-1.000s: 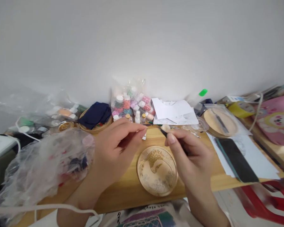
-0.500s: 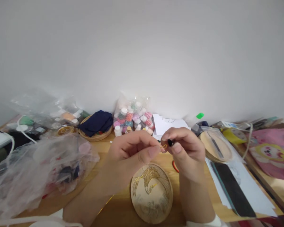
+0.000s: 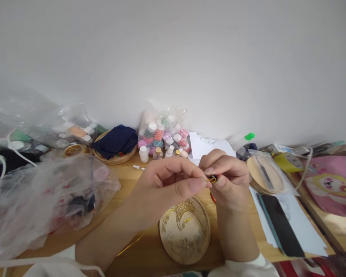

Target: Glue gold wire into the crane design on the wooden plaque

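My left hand (image 3: 168,182) pinches a thin gold thread (image 3: 210,180), whose small loop pokes out past the fingertips. Facing it, my right hand (image 3: 230,175) is closed on a small black piece (image 3: 215,177), mostly hidden by thumb and finger; its exact kind I cannot make out. Loop and black piece meet, and both hands' fingertips nearly touch. A trailing stretch of gold thread shows below my left forearm. Under the hands lies a round wooden disc (image 3: 184,240) with a raised gold bird design in its upper part and grey drawn lines below.
A cloudy plastic bag (image 3: 54,200) covers the left side. Behind stand small bottles (image 3: 143,154), a bag of colourful jars (image 3: 164,134) and a hoop with navy cloth (image 3: 117,141). On the right are a dark phone (image 3: 281,227) on papers, bagged discs (image 3: 255,173) and a pink bag (image 3: 334,184).
My left hand has moved right, bringing the gold loop from beside the black piece up against it. The camera view has shifted slightly.
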The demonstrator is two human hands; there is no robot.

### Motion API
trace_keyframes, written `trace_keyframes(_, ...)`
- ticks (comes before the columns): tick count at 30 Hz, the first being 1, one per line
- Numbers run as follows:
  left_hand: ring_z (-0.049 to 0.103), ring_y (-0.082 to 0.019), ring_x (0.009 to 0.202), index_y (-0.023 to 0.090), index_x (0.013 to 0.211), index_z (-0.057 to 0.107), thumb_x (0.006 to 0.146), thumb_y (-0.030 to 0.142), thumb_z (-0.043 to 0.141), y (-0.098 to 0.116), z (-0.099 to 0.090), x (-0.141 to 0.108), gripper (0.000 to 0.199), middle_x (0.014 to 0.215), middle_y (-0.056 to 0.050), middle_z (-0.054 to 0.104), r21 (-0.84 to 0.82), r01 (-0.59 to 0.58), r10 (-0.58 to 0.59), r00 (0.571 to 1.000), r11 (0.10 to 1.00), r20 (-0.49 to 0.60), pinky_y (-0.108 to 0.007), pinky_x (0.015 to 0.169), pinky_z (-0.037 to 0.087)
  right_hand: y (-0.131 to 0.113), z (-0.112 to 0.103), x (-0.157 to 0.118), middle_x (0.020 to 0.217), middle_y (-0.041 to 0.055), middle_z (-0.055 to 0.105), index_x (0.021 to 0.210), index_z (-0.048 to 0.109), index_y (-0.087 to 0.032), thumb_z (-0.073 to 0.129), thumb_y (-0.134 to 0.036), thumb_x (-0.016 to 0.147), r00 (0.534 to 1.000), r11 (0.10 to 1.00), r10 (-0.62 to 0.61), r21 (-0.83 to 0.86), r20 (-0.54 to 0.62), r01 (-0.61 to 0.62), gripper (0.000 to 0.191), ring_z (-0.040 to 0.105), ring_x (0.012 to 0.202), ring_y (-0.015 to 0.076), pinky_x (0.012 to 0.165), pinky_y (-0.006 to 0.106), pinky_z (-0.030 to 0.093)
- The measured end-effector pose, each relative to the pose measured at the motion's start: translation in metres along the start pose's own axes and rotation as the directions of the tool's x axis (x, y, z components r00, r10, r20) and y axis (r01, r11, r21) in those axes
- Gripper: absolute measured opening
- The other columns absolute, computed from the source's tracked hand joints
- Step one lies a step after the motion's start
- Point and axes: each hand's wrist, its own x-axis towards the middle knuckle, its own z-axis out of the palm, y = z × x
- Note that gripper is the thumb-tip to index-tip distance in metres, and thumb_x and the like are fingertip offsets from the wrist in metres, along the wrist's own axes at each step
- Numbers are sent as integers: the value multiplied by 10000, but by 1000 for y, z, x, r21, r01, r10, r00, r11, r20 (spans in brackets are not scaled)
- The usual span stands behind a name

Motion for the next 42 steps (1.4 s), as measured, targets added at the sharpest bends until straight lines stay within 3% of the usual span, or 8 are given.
trace_keyframes(12, 437, -59, 562, 188, 742, 706, 835, 239, 732, -1, -1, -2, 109, 623, 43, 562, -69, 20, -16, 999, 997, 47, -160, 524, 354, -2, -3, 0, 785, 2, 712, 971, 799, -276, 742, -283, 870, 1000, 999, -2, -37, 18, 2, 116, 628, 621, 92, 570, 233, 542)
trace_keyframes(19, 430, -54, 562, 181, 738, 699, 823, 217, 734, 2, 2, -2, 99, 620, 46, 556, -77, 47, -47, 999, 996, 8, -161, 527, 339, -3, -2, -1, 783, 8, 714, 973, 798, -271, 736, -277, 876, 1000, 998, -18, -65, -1, 18, 115, 640, 649, 98, 571, 234, 543)
trace_keyframes(27, 449, -77, 572, 175, 732, 678, 801, 312, 758, 1, 2, -3, 173, 642, 21, 567, -22, 73, -74, 997, 997, -8, -192, 522, 348, -5, -1, -2, 764, 10, 692, 972, 796, -279, 728, -268, 879, 1000, 995, -20, -101, -23, 17, 115, 629, 647, 110, 548, 244, 528)
trace_keyframes(32, 450, -69, 564, 179, 732, 686, 817, 268, 744, 1, 3, -2, 136, 637, 28, 575, -50, 64, -62, 998, 997, 31, -184, 526, 359, -5, -1, -2, 753, 3, 677, 972, 794, -271, 726, -259, 879, 1000, 998, -9, -62, -8, 9, 116, 602, 613, 96, 524, 231, 506)
trace_keyframes(42, 366, -61, 509, 165, 675, 663, 783, 345, 790, 5, 2, -1, 246, 562, 38, 479, 28, 91, -92, 995, 995, 41, -190, 455, 274, -6, -3, -2, 707, -16, 653, 942, 798, -285, 732, -285, 867, 999, 999, 17, -32, 37, -16, 99, 516, 494, 72, 481, 233, 462)
